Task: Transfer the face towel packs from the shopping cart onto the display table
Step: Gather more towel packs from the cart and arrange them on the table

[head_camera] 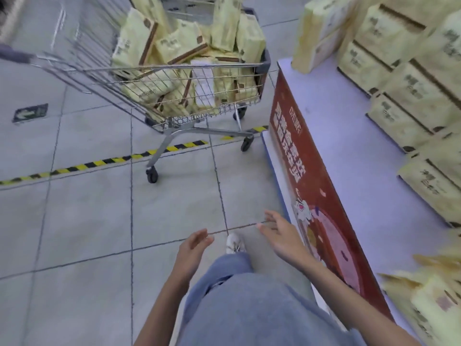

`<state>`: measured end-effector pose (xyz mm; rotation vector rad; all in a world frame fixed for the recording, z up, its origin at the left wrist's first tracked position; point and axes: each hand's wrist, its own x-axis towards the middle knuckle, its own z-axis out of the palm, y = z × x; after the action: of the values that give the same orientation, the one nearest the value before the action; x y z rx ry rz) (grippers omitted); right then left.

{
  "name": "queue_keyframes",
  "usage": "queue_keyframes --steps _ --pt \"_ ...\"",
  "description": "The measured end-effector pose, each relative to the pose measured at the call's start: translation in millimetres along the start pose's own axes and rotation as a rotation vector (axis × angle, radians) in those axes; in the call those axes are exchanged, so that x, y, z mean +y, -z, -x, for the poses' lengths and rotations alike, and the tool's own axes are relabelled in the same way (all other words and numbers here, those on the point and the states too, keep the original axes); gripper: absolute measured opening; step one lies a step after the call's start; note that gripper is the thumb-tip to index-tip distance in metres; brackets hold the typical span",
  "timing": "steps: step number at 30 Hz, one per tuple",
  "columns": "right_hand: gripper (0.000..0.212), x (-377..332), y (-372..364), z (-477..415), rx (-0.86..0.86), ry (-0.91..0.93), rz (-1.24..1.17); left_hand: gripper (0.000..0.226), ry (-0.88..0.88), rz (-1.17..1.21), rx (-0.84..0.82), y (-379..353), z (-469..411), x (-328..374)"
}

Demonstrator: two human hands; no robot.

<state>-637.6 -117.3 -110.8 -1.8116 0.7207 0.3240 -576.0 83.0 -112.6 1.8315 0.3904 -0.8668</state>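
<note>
Many pale-yellow, plastic-wrapped face towel packs (179, 46) lie heaped in the silver wire shopping cart (159, 68) beside the corner of the white-topped, red-fronted display table (336, 126), where stacked rows (399, 96) stand back from its front edge, so plenty seems left, while the left hand (193, 248) and right hand (284, 236) hang apart, empty and loose-fingered.

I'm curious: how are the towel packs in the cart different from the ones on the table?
Packs in the cart lie jumbled and tilted; packs on the table sit stacked in neat rows. Cart ones are behind wire, table ones uncovered. Both are pale yellow.
</note>
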Motion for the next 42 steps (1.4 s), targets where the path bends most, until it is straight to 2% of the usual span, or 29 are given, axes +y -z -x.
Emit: queue_keyframes --steps 15,23,31,36,42 --pt "0.036 -89 -4 -154 -0.048 -0.066 0.035 0.04 -0.114 0.062 -0.003 48 -148 169" --pt "0.03 -151 16 -279 -0.109 -0.061 0.075 0.038 -0.077 0.154 0.074 64 -238 250" --pt "0.035 -261 34 -404 -0.183 0.086 0.133 0.035 -0.036 0.288 0.222 85 -289 301" --pt "0.025 -323 29 -455 -0.213 0.172 0.067 0.029 -0.047 0.375 0.28 101 -316 334" --pt "0.03 -401 26 -523 -0.224 0.286 0.039 0.019 -0.179 0.479 0.291 138 -363 400"
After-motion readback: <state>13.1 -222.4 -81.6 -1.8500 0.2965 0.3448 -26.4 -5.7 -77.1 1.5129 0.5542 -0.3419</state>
